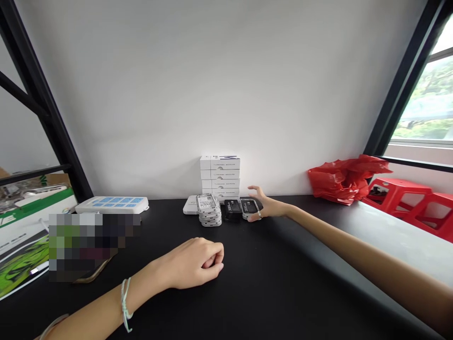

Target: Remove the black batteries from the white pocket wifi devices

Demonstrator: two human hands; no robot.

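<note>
My right hand [266, 207] reaches to the back of the black table, thumb and fingers spread at the right side of a white-edged device with a black battery [249, 208]. Left of that device lie black batteries [232, 210], and further left is a stack of white device frames [209, 210] with flat white covers [191, 205] beside it. Behind them, white boxes [220, 174] are piled against the wall. My left hand [198, 263] rests on the table nearer to me, its fingers curled in, with nothing visible in it.
A white power strip [113, 204] with blue labels lies at the back left, near a blurred object [85, 245] and a printed box [35, 222]. At the right are a red plastic bag [347, 179] and red stools [403, 193]. Black frame posts stand on both sides.
</note>
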